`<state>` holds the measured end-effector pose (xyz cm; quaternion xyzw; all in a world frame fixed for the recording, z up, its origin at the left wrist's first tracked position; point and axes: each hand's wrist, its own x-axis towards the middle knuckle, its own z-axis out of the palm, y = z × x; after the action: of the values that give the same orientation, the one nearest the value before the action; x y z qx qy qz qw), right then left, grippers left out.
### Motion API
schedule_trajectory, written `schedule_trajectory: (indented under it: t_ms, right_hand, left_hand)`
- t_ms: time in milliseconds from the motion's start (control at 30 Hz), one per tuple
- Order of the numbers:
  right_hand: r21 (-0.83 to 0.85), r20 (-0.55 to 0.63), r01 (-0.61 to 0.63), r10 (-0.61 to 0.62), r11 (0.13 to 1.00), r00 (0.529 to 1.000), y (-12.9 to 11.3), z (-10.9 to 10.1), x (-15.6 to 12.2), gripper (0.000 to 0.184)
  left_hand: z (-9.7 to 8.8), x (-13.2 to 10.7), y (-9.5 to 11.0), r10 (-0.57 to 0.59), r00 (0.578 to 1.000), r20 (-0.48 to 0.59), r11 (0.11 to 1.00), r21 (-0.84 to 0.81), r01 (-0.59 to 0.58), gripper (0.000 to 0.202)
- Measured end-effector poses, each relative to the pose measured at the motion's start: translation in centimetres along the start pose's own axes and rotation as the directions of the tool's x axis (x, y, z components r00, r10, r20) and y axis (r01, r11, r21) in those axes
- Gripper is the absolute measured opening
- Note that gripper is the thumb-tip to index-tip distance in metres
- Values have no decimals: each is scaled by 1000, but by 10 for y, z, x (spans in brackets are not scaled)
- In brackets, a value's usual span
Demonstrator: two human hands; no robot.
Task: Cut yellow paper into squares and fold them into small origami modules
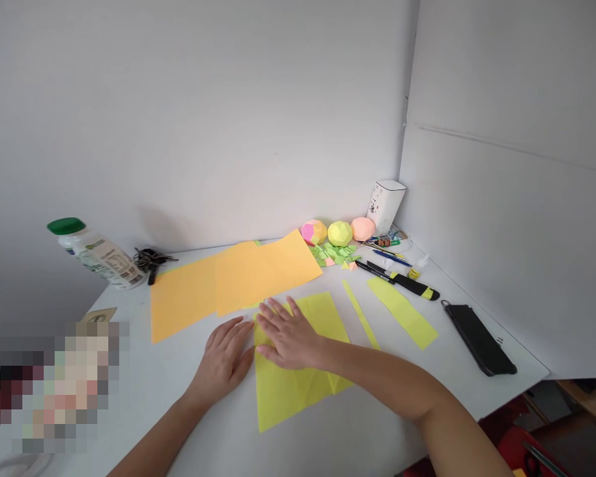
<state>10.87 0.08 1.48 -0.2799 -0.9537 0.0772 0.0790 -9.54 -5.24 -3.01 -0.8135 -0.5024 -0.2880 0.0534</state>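
Observation:
A creased yellow sheet of paper (298, 391) lies flat on the white table. My right hand (285, 334) rests palm down on its upper left part, fingers spread. Just left of the sheet, my left hand (226, 358) lies on the table with its fingers stretched out, the tips at the paper's left edge. To the right of the sheet are a narrow yellow paper strip (360, 315) and a wider yellow strip (402, 311). Behind my hands, orange sheets of paper (268, 271) overlap each other.
Faceted paper balls (340, 233) and small green paper pieces (334, 254) lie near the wall. A knife (414, 286), pens (392, 257), a glue bottle (417, 268) and a black phone (479, 338) are at right. Keys (153, 258) and a green-capped bottle (102, 255) stand at left.

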Motion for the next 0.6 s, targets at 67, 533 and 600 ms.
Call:
schedule_trajectory:
  t_ms: [67, 533, 600]
  right_hand:
    - [-26, -11, -73, 73, 997, 997, 12, -7, -11, 63]
    - [54, -25, -86, 88, 995, 996, -22, 11, 18, 78]
    - [90, 21, -140, 139, 986, 990, -24, 17, 23, 81]
  left_hand:
    - [0, 0, 0, 4, 1000, 31, 1000, 8, -4, 47]
    - [2, 0, -5, 91, 992, 83, 996, -13, -90, 27]
    - [3, 0, -7, 94, 992, 88, 996, -12, -93, 27]
